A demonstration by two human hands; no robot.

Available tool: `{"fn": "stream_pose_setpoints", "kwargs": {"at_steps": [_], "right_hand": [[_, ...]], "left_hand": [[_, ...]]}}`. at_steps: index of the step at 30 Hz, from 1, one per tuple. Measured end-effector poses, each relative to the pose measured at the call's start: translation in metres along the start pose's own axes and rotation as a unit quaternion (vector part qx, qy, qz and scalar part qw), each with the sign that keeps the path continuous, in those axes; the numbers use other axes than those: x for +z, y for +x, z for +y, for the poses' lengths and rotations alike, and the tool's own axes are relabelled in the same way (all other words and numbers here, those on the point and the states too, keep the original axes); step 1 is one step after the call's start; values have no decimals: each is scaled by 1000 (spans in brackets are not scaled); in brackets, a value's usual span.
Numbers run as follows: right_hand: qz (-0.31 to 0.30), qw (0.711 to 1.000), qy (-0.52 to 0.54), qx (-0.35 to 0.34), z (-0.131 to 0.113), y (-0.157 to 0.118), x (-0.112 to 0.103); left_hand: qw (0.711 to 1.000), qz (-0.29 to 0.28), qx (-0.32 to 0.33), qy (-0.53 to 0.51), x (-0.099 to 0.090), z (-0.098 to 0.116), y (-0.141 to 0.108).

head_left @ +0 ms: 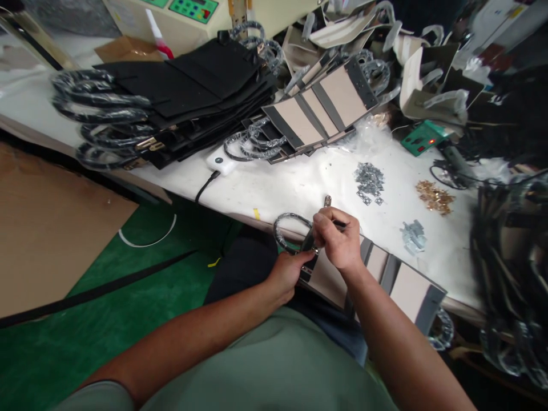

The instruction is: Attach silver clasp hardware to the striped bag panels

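A beige bag panel with dark grey bands (377, 265) lies over the table's front edge and my lap. At its left end is a dark loop handle in clear wrap (293, 220). My left hand (286, 274) is closed on that end of the panel, its thumb beside a small shiny metal piece (315, 251). Just above it, my right hand (340, 237) is a fist around a slim tool with a metal end (327, 201); most of the tool is hidden by the fingers.
Grey metal plates (369, 180), gold-coloured fasteners (434, 197) and pale clear pieces (413, 236) lie in piles on the white table (299, 182). Black bag panels (184, 85) and beige ones (321, 108) are stacked behind. A green device (423, 137) stands at right.
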State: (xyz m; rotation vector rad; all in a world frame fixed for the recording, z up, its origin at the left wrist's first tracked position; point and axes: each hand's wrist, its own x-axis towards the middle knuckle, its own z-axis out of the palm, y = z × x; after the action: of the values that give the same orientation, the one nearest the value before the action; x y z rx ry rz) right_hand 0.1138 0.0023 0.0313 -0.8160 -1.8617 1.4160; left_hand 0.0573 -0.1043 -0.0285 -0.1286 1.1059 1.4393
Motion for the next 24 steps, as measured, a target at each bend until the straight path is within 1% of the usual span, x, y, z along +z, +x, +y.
{"fn": "stream_pose_setpoints", "kwargs": {"at_steps": [2, 4, 6, 8, 10, 12, 15, 16, 17, 20, 22, 24], "right_hand": [[19, 1000, 19, -1, -1, -2, -3], [44, 997, 56, -25, -13, -2, -7], [82, 986, 113, -88, -33, -3, -12], [111, 969, 156, -156, -53, -5, -15], [126, 959, 162, -195, -60, -10, -14], [128, 965, 134, -187, -50, -16, -10], [109, 985, 65, -115, -20, -23, -7], [101, 988, 56, -106, -13, -23, -8], [100, 986, 63, -113, -8, -22, -9], [102, 977, 110, -150, -3, -19, -12], [110, 979, 112, -128, 0, -18, -8], [104, 987, 82, -86, 4, -17, -3]], "left_hand": [[1000, 0, -4, 3, -1, -1, 1], [1000, -2, -12, 7, -2, -2, 1], [1000, -5, -24, 12, -3, -3, 2], [999, -5, -36, 17, -4, -4, 3], [999, -4, -40, 19, -5, -4, 3], [999, -2, -27, 17, -4, -4, 3], [1000, -9, 6, 16, -4, -3, 2], [1000, -12, 9, 18, -4, -3, 2], [1000, -15, 6, 20, -4, -3, 2], [1000, -7, -9, 22, -6, -4, 4], [1000, 5, -3, 25, -7, -4, 5], [999, 6, 3, 33, -7, -3, 4]]}}
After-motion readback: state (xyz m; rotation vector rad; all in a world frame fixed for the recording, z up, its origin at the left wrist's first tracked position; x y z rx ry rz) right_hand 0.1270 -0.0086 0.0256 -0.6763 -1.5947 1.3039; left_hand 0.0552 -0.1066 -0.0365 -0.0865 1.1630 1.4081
